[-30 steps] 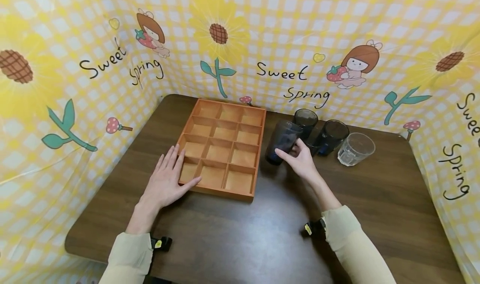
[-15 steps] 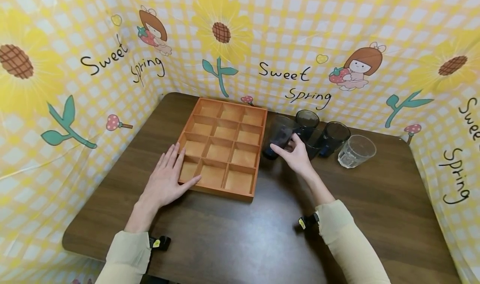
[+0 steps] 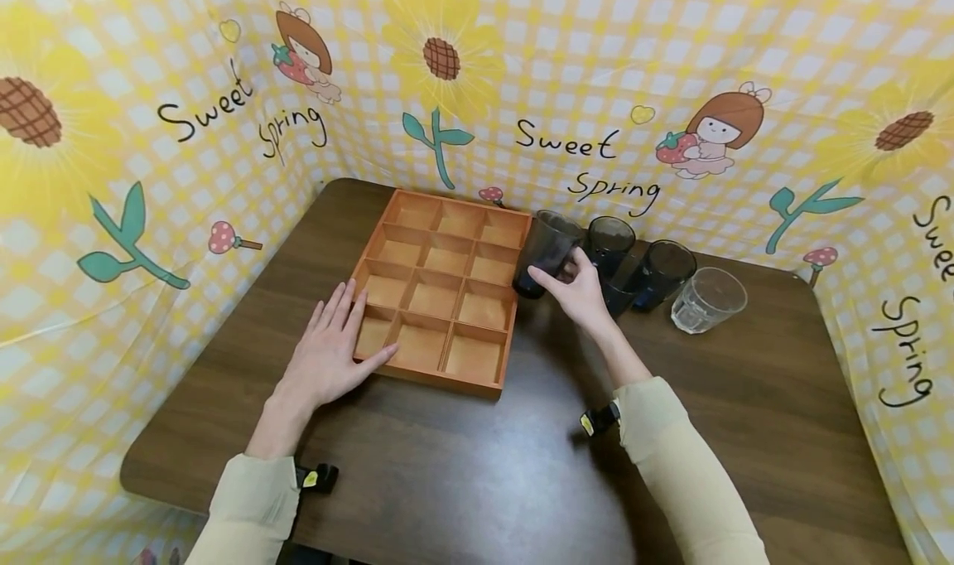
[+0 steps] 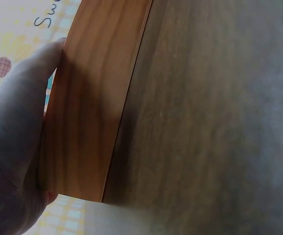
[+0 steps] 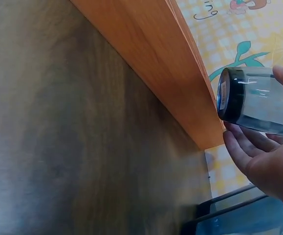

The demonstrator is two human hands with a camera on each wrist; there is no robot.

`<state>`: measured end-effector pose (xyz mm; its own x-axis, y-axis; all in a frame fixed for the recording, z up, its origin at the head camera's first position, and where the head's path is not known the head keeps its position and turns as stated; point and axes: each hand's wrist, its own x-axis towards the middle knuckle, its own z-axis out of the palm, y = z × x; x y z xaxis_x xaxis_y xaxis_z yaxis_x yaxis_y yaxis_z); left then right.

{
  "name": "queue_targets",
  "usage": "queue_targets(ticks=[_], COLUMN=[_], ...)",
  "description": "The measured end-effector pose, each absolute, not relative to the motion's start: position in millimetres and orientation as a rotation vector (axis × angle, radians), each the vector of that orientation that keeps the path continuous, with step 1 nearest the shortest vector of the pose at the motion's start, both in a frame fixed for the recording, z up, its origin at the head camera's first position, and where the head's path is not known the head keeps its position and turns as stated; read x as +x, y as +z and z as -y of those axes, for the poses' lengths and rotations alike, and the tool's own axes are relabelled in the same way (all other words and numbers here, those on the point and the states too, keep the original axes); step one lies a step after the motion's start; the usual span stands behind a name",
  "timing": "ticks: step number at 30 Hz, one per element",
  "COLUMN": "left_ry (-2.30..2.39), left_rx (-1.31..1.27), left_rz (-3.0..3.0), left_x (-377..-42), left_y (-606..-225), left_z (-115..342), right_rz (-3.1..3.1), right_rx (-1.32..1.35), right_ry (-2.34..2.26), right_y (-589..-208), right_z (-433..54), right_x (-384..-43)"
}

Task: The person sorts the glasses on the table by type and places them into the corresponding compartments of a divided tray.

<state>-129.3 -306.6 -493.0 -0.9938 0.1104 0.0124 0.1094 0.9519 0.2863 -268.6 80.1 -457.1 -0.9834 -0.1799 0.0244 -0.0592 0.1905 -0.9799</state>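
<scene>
A wooden compartment tray [image 3: 440,384] lies on the table. My left hand [image 3: 322,364] rests on its near left corner with straight fingers spread along the left side and the thumb over the front edge. My right hand [image 3: 583,298] grips a dark tinted glass [image 3: 550,242] between thumb and fingers. The glass is tilted and held up at the tray's right edge, its base beside the tray's side wall. In the right wrist view the glass [image 5: 263,98] shows its thick dark base and a label on the underside. The tray's compartments hold nothing visible.
Just right of my right hand stand several more dark glasses [image 3: 667,267], one partly hidden behind the hand. A clear glass [image 3: 705,301] stands at the far right of them. A yellow checked cloth [image 3: 477,151] hangs behind and beside the table [image 3: 462,466].
My right hand has carried the dark glass left and away from me, up to the tray's right edge. The left hand stays in place on the tray.
</scene>
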Motion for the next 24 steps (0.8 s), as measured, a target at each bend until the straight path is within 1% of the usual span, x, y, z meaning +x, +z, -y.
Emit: queue_targets(ticks=[8, 16, 24], left_ry=[0.451, 0.446, 0.413], left_rx=[0.153, 0.158, 0.155], left_rz=[-3.075, -3.087, -3.092], left_x=[-128.4, -127.6, -128.7], left_y=[-490.4, -491.3, -493.1], left_z=[308.3, 307.7, 305.4], right_rz=[-2.377, -2.42, -2.399], right_rx=[-0.224, -0.228, -0.235], right_ry=[-1.899, -1.883, -1.895], right_y=[-457.1, -449.2, -446.2], right_z=[-73.8, -67.2, -60.5], right_x=[-283.1, -301.5, -312.7])
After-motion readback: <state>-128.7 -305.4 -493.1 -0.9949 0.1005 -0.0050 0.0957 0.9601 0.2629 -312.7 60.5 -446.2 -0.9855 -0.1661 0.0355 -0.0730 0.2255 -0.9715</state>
